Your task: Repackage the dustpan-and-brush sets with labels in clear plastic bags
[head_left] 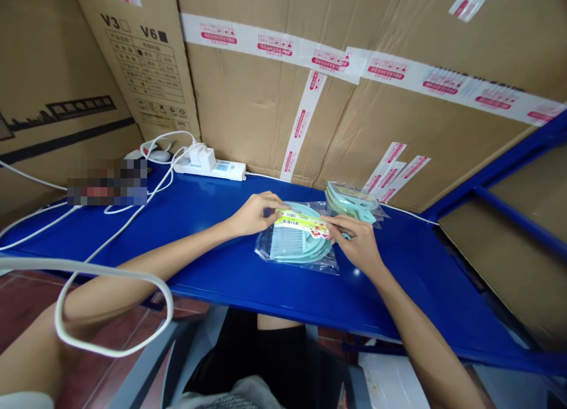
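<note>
A clear plastic bag (325,264) with a light teal brush and dustpan (295,248) inside lies on the blue table. Across its upper part runs a yellow-green printed label (301,222). My left hand (256,213) pinches the label's left end between thumb and fingers. At the label's right end, my right hand (357,238) grips it, also with thumb and fingers together. Behind my right hand rests a second bagged teal set (352,202), apart from the first.
The blue table (212,273) backs onto large taped cardboard (248,102). A white power strip (221,168) with plugs stands at the back left. White cables (155,279) loop across the left side and over my left forearm. A blue metal frame (491,173) rises at right.
</note>
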`<state>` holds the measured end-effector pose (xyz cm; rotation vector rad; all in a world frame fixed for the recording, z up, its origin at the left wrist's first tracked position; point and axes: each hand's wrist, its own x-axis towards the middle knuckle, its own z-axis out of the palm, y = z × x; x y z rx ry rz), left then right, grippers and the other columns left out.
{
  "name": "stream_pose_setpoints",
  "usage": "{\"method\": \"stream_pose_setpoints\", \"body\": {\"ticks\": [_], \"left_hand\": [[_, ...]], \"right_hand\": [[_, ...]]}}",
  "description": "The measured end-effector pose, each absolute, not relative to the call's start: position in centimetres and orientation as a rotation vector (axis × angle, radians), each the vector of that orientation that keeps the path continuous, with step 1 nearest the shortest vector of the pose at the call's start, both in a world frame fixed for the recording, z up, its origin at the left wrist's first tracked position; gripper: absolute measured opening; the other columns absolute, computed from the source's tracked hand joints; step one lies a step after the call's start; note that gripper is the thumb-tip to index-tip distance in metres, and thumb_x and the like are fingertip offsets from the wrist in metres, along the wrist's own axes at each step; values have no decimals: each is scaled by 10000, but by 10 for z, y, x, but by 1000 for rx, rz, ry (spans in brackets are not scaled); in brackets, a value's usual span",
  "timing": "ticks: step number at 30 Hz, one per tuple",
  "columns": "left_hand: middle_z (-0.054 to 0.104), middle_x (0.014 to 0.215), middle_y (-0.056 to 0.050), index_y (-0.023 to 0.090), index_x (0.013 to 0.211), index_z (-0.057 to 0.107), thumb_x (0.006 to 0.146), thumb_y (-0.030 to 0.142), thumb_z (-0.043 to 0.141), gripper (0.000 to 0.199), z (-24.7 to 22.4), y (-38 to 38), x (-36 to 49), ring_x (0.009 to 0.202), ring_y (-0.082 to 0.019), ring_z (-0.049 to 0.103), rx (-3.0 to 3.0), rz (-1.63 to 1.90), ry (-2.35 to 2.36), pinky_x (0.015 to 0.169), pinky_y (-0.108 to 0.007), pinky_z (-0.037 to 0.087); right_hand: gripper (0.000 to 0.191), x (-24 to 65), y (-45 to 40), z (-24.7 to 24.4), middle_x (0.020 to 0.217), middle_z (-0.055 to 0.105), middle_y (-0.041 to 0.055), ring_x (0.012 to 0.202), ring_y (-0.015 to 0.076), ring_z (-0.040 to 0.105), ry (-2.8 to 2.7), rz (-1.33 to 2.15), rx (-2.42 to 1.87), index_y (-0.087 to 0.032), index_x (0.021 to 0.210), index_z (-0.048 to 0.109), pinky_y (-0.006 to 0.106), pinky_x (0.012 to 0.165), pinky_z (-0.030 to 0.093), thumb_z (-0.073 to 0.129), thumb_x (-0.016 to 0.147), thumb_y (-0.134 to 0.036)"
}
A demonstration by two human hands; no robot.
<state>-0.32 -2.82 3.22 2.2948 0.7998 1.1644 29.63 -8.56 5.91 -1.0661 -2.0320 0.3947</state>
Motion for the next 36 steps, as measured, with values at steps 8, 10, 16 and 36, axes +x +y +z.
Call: {"method": "stream_pose_setpoints", "body": {"ticks": [8, 10, 16, 36], "left_hand": [[776, 988, -101, 243, 1228, 816, 1023, 268, 617, 287, 40, -68, 18, 950, -268, 685, 2452, 1030, 653, 957, -440, 530], [785, 961, -91, 230, 1131, 838, 1000, 243, 631, 245, 38, -63, 17, 890, -248, 706, 2368, 1022, 669, 911, -401, 541], [829, 1002, -80, 140, 1047, 828, 863, 177, 636, 269, 46, 4, -42, 866, -233, 738, 2251, 837, 1277, 813, -309, 536], [771, 862, -65, 149, 836, 782, 752, 329, 852, 210, 73, 13, -84, 724, -153, 640, 1738, 1044, 1208, 639, -251, 447]], "right_hand": [[263, 275, -102, 59, 774, 745, 11, 621, 155, 679, -2095, 511, -908, -270, 1202, 842, 324, 667, 576, 637, 1039, -246], [280, 273, -103, 57, 751, 748, 0, 633, 155, 678, -2114, 461, -910, -276, 1234, 830, 324, 688, 572, 629, 1043, -233], [240, 282, -96, 55, 919, 791, 40, 715, 166, 704, -2098, 248, -892, -246, 1160, 839, 320, 681, 560, 641, 1029, -210], [214, 287, -93, 58, 922, 775, 48, 699, 167, 707, -1969, 383, -1023, -218, 1156, 796, 318, 648, 590, 647, 1022, -295]]}}
